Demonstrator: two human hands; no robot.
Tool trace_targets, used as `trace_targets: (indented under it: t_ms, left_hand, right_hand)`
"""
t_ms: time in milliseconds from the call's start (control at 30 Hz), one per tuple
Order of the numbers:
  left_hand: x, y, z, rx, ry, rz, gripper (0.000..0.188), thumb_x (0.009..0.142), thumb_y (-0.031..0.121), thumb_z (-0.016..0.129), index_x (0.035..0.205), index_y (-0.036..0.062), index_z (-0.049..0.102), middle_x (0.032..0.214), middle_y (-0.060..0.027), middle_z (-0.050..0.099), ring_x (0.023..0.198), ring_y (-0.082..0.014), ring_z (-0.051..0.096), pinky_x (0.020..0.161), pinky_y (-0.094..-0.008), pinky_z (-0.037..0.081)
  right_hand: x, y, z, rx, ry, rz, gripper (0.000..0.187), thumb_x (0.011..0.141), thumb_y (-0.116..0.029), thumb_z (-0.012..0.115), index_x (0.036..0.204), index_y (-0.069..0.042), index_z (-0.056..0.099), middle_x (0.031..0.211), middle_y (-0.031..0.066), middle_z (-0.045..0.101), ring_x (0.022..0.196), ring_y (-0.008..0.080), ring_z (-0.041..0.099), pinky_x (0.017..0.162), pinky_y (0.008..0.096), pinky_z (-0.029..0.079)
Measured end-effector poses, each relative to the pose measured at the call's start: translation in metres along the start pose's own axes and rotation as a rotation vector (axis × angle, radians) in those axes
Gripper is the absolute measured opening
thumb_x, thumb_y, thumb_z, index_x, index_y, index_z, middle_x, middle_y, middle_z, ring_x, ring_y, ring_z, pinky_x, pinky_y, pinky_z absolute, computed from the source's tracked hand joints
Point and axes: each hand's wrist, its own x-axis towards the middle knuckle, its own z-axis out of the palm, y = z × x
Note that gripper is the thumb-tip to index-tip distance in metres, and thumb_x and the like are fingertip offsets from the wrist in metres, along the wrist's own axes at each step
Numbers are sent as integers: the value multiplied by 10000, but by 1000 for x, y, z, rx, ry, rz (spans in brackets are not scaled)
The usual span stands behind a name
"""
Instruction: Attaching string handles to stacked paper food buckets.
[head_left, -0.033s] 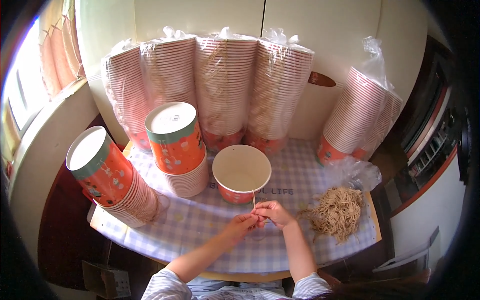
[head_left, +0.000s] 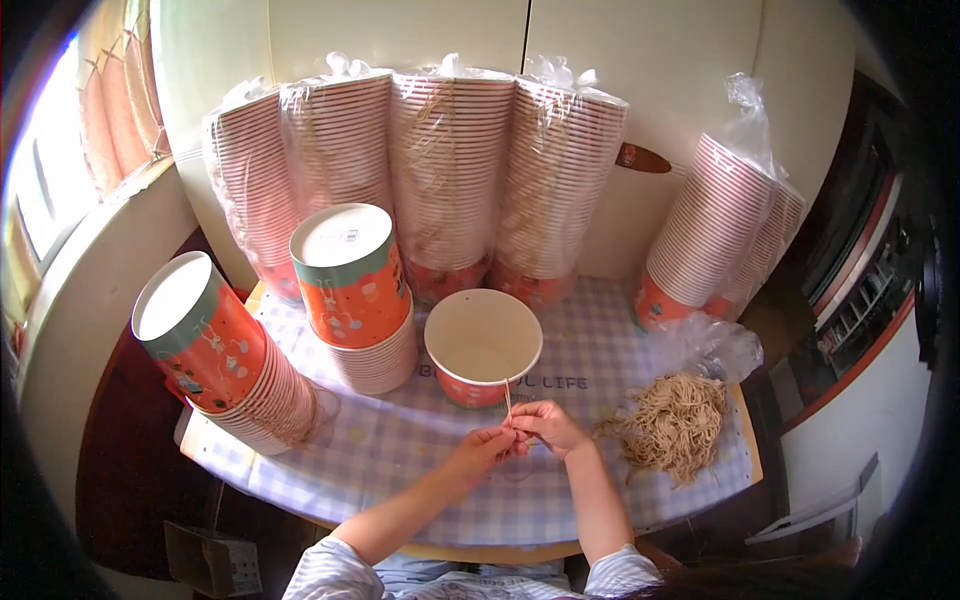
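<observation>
Upright on the table stands an open paper bucket (head_left: 484,338), white inside and red outside. From its near rim a thin beige cord (head_left: 508,394) runs down to my fingers. My left hand (head_left: 489,447) pinches the cord just in front of the bucket. Beside it, my right hand (head_left: 549,427) is closed on the cord too, and the fingertips of both hands meet. The fingers hide how the cord's ends lie. To the right of my hands sits a tangled heap of beige cords (head_left: 672,425).
Two upside-down stacks of orange and green buckets (head_left: 352,290) (head_left: 215,340) stand on the left. Tall bagged stacks of buckets (head_left: 450,180) line the back, with more bagged buckets (head_left: 705,225) at the back right. A crumpled plastic bag (head_left: 705,345) touches the cord heap. A checked cloth (head_left: 400,480) covers the table.
</observation>
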Motion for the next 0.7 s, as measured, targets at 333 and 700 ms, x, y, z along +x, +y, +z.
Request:
trace_targets:
  t_ms: [333, 700]
  left_hand:
    - [1, -2, 1, 19, 44, 0, 189, 872, 196, 528, 934, 41, 617, 806, -11, 604, 745, -96, 553, 721, -225, 444]
    - [-3, -3, 5, 261, 6, -168, 195, 847, 220, 567, 910, 49, 637, 766, 4, 594, 710, -70, 530, 658, -208, 416]
  right_hand:
    - [8, 18, 3, 318, 100, -44, 135, 778, -118, 553, 832, -13, 619, 741, 31, 596, 607, 73, 523, 560, 203, 432]
    - [19, 19, 7, 386, 151, -121, 118, 791, -99, 520, 812, -2, 584, 712, 34, 544, 628, 106, 502, 541, 222, 404]
